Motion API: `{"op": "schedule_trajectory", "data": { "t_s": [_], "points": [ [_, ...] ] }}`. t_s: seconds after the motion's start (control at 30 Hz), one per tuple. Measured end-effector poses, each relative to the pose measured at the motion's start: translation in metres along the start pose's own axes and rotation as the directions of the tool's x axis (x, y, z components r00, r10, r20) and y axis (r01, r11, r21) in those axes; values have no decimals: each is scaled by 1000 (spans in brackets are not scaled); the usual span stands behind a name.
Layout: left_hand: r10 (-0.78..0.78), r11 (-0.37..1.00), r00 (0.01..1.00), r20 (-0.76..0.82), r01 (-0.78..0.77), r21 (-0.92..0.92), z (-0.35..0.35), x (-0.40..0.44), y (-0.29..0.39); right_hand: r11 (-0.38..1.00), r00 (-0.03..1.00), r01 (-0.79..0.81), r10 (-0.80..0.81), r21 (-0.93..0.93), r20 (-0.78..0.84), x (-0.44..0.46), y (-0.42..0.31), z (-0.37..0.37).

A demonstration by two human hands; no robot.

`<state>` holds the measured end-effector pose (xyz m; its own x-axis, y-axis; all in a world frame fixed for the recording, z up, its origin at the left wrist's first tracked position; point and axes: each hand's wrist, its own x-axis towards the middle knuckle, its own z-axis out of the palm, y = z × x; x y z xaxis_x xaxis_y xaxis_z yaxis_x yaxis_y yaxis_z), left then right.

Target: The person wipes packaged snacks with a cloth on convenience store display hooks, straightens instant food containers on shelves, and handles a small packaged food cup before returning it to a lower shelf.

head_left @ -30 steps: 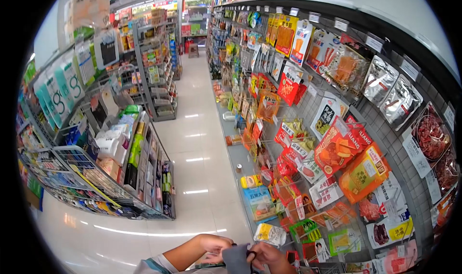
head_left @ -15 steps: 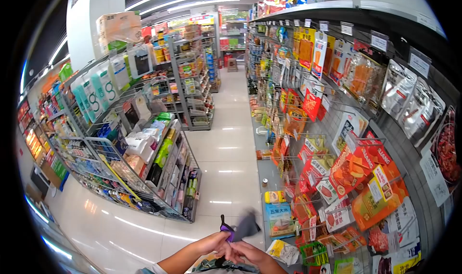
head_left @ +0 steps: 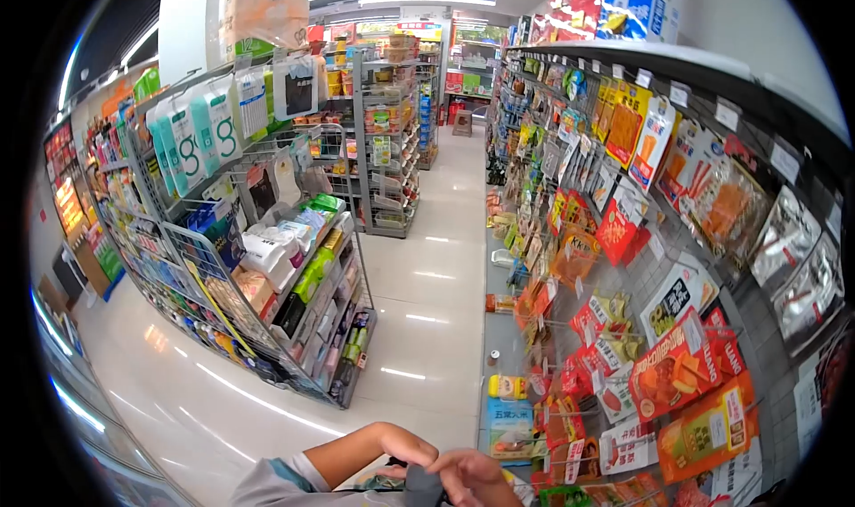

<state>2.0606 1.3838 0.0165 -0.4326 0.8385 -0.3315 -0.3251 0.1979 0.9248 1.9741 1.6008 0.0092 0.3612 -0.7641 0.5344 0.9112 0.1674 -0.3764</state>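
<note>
Near the bottom edge, my left hand (head_left: 405, 443) is bent at the wrist, its fingers tucked down behind a dark grey cloth-like item (head_left: 424, 486). My right hand (head_left: 474, 477) meets it from the right, with curled fingers against the same item. The two hands touch or nearly touch. Most of the left fingers are hidden, and the lower part of the grey item is cut off by the frame.
A wire rack (head_left: 294, 365) with packaged goods stands at the left. Hanging snack packets (head_left: 663, 365) line the right wall shelf. Between them a tiled aisle floor (head_left: 419, 329) runs to a small stool (head_left: 462, 122). A blue bag (head_left: 510, 425) lies low on the right.
The view has shifted. My hands have moved lower in the frame and closer together, and the grey item, held out and blurred half a second ago, is now down between them. Its purple part no longer shows.
</note>
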Motion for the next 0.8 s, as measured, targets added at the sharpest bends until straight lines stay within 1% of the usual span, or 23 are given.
{"op": "schedule_trajectory", "data": {
  "t_s": [0.03,0.07,0.1,0.13,0.17,0.2,0.23,0.27,0.3,0.33,0.37,0.4,0.43,0.47,0.5,0.53,0.57,0.6,0.63,0.67,0.7,0.73,0.8],
  "points": [
    [121,953,989,90,-90,-290,-20,4,-20,960,979,137,-168,243,113,47,-3,7],
    [144,851,988,49,-98,-515,-23,-4,-13,911,954,225,-278,345,111,65,-8,4],
    [166,685,986,8,-110,-720,-26,-12,-6,843,917,300,-384,446,108,83,-12,1],
    [189,486,981,-33,-123,-865,-29,-20,1,850,924,292,-369,439,99,85,-19,-6],
    [110,201,931,-348,-364,-910,-35,-17,6,806,776,545,-381,231,-503,88,-28,-13],
    [523,82,768,-370,-477,-875,-46,-17,2,823,794,530,-397,205,-461,90,-42,-26],
    [832,-87,453,-319,-463,-882,-57,-17,-2,838,810,517,-412,177,-417,93,-55,-39],
    [838,-93,442,-320,-463,-882,-58,-30,8,854,782,505,-394,121,-483,109,-71,-44],
    [412,-30,687,-598,-646,-763,-55,-48,19,876,703,482,-374,18,-605,109,-72,-62],
    [535,31,634,-559,-675,-737,-67,-60,2,894,603,441,-362,-82,-710,109,-74,-83],
    [647,79,568,-508,-713,-697,-76,-75,-9,896,600,436,-360,-86,-715,118,-79,-94],
    [650,72,565,-508,-712,-699,-85,-88,-15,935,667,355,-238,20,-706,127,-82,-104],
    [603,175,678,-420,-626,-760,-93,-105,-12,955,723,270,-115,125,-681,141,-86,-109],
    [538,272,779,-323,-523,-808,-100,-121,-12,953,720,276,-118,126,-684,155,-91,-113],
    [534,271,783,-320,-516,-812,-109,-133,-19,976,678,216,-148,4,-720,168,-97,-116],
    [409,542,843,-349,-532,-651,-118,-144,-27,982,635,149,-183,-114,-750,187,-102,-116],
    [283,770,870,-405,-457,-444,-125,-156,-34,974,535,159,-223,-162,-815,192,-104,-126],
    [277,770,876,-395,-448,-455,-131,-170,-39,965,425,158,-260,-211,-867,198,-107,-136],
    [223,834,844,-487,-424,-352,-134,-187,-36,930,404,-277,-114,-240,-908,175,-118,-153],
    [180,890,797,-576,-382,-250,-139,-203,-36,842,338,-471,-106,-265,-935,177,-119,-159],
    [141,897,779,-610,-362,-254,-148,-218,-40,719,271,-646,-97,-255,-958,179,-120,-166],
    [143,895,788,-599,-361,-261,-160,-227,-60,724,259,-643,-101,-249,-961,188,-118,-167],
    [-25,990,769,-639,-69,-121,-186,-233,-101,693,254,-649,-191,-314,-948,202,-117,-168]
  ]
}}
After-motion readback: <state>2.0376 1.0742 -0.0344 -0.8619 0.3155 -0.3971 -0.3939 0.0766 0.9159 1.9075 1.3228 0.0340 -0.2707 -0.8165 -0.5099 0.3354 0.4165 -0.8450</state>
